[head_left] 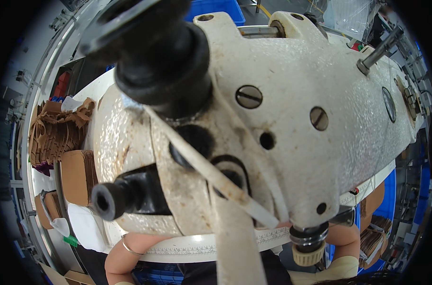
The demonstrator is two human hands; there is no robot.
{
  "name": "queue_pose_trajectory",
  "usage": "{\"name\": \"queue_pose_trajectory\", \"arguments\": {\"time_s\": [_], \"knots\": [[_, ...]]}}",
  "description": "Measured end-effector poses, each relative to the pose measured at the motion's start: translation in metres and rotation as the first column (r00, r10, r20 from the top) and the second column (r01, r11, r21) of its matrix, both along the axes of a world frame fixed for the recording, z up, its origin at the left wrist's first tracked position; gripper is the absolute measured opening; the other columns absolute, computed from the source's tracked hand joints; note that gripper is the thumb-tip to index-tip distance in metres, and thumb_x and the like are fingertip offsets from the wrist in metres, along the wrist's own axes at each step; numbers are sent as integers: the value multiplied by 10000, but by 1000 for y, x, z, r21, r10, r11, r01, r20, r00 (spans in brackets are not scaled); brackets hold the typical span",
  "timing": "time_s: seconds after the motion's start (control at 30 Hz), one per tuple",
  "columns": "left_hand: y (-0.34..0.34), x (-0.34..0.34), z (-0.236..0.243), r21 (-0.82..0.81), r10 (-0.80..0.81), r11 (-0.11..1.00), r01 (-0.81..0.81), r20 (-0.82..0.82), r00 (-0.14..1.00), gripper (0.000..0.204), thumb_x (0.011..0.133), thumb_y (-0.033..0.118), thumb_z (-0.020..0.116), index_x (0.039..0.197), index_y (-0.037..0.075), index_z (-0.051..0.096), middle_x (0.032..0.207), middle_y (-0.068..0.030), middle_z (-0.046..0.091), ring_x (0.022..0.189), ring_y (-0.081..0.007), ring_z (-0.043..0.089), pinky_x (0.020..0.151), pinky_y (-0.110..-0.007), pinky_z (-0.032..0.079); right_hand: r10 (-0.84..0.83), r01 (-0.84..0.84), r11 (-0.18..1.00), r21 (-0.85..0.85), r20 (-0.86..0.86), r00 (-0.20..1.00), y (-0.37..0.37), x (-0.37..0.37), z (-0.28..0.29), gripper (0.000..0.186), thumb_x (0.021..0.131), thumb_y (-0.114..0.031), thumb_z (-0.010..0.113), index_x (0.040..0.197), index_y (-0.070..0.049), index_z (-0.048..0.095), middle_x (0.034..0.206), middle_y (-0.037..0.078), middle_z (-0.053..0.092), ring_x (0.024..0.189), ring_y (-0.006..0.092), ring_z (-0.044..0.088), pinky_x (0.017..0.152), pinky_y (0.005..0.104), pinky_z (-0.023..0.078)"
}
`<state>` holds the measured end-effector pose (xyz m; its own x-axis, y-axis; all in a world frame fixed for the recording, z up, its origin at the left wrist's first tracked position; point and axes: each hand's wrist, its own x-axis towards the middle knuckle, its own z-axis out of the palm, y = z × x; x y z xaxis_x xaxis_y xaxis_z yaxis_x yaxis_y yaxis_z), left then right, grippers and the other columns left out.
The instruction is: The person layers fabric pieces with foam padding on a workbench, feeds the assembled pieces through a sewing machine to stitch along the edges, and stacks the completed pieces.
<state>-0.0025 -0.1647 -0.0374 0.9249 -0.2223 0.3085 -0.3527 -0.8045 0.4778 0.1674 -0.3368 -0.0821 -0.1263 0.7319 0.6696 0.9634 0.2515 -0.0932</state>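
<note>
A white sewing machine head [292, 156] fills most of the view and hides both hands' fingers. My left hand [154, 239] reaches in under its lower left side, with a bracelet [129, 244] on the wrist. My right hand [341, 233] goes in behind the lower right side, close to a metal dial with a cream knob [308, 256]. What either hand holds or touches cannot be seen. In front of the machine runs a white table edge with a printed ruler strip [197, 248]. A large black knob-like part [163, 66] stands out at the upper left, blurred.
Stacks of brown cut pieces [78, 178] and a crumpled brown bundle [59, 130] lie at the left, beside a white sheet [86, 227]. More brown pieces sit in a blue bin [389, 213] at the right. Another blue bin [218, 10] is at the back.
</note>
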Motion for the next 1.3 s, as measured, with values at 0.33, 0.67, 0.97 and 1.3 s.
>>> {"name": "queue_pose_trajectory", "arguments": {"time_s": [0.33,0.67,0.97,1.3], "knots": [[8,4,28,708,158,686,-166,78,984,338,677,50,685,1011,94,707,1000,-139,682,971,-336,635,908,-445,483,-199,144,959,-243,-220,955,-5,-11,3,137,664,-159,608,739,-45,611,822,128,606,667,292,610,552,439,456],[4,3,24,616,194,767,-180,45,980,339,683,45,674,1020,78,699,1033,-142,674,961,-323,642,869,-430,496,-228,149,954,-259,-305,925,-2,-11,-8,128,649,-162,628,716,-55,605,753,106,611,598,289,609,524,436,471],[4,7,18,515,219,834,-198,21,976,341,689,41,663,1028,61,691,1065,-145,665,952,-311,648,830,-415,509,-152,141,988,-56,-384,911,-3,-5,-4,100,644,-134,612,699,-53,598,765,96,570,631,247,586,524,402,443],[0,10,14,383,244,896,-226,3,970,344,695,36,652,1037,42,682,1101,-148,656,941,-297,656,787,-398,523,-140,93,983,-155,-325,935,-4,-8,2,110,681,-132,596,735,-37,606,778,99,563,673,267,596,579,409,460]]}}
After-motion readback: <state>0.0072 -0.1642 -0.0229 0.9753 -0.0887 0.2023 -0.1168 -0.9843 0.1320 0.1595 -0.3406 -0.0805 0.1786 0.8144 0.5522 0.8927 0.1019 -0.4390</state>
